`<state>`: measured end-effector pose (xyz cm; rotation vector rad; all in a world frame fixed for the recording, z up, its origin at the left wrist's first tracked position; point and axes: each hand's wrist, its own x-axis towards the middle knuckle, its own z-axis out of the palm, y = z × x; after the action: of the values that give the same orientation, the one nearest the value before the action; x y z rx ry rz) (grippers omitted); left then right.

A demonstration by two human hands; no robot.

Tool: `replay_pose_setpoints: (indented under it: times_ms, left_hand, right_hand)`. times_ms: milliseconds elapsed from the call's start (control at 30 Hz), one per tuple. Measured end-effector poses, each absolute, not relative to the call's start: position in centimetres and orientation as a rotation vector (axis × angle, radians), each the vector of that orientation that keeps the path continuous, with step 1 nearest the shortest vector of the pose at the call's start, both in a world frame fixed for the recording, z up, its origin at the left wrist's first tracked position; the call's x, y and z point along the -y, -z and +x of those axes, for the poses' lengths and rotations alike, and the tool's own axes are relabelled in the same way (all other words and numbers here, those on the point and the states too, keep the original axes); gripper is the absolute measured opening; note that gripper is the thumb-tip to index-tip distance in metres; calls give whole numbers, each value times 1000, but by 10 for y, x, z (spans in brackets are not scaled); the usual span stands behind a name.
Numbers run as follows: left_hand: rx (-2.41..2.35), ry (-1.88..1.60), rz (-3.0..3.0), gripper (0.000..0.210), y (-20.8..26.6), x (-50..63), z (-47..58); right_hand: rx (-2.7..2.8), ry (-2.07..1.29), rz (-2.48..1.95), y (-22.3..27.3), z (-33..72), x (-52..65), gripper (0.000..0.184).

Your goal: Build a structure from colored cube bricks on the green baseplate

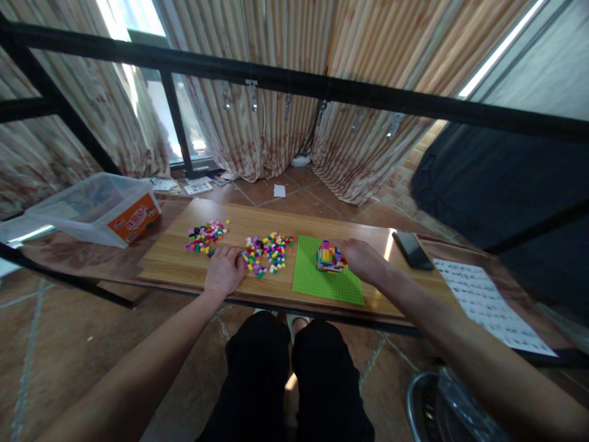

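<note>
My left hand (224,270) rests palm down on the wooden board, fingers bent forward and thumb apart. It lies between a left pile of small toy bricks (205,236) and a larger middle pile of bricks (269,250), its thumb at the latter's edge. On a green studded baseplate (306,279) stands a multicoloured brick model (329,259) with yellow, red and blue on top. My right hand (361,259) is at the model's right side, fingers closed together and pointing at it. Its fingertips are partly hidden, so any small brick between them cannot be made out.
A clear plastic box (99,205) with an orange label stands at the left. To the right lie a black phone (413,250) and a printed sheet (492,304). A black metal bar (294,86) crosses beyond the board. A metal basin (421,402) sits low at the right.
</note>
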<state>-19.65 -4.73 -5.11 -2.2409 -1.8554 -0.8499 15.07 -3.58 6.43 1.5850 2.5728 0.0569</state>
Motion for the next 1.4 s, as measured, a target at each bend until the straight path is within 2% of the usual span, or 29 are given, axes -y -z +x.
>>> replay_pose_setpoints:
  times_ms: [333, 667, 800, 1067, 1267, 1400]
  left_hand:
    - [1875, 863, -2228, 20, 50, 48, -195]
    - [1873, 876, -2234, 21, 50, 48, -195]
    - [1875, 878, -2231, 22, 49, 48, -195]
    - [1875, 883, -2240, 22, 47, 49, -195]
    - [1865, 1105, -2224, 22, 43, 50, -199]
    - [1842, 1266, -2159, 24, 23, 59, -170]
  right_hand:
    - [-2578, -219, 1714, -44, 161, 48, 44]
    - [-2651, -366, 1811, -32, 157, 60, 44]
    - [-2688, -283, 1884, -29, 161, 62, 45]
    - [-2798, 174, 2580, -21, 178, 59, 32]
    - [-2920, 226, 2283, -21, 180, 54, 24]
    - [-2869, 220, 2217, -21, 178, 51, 21]
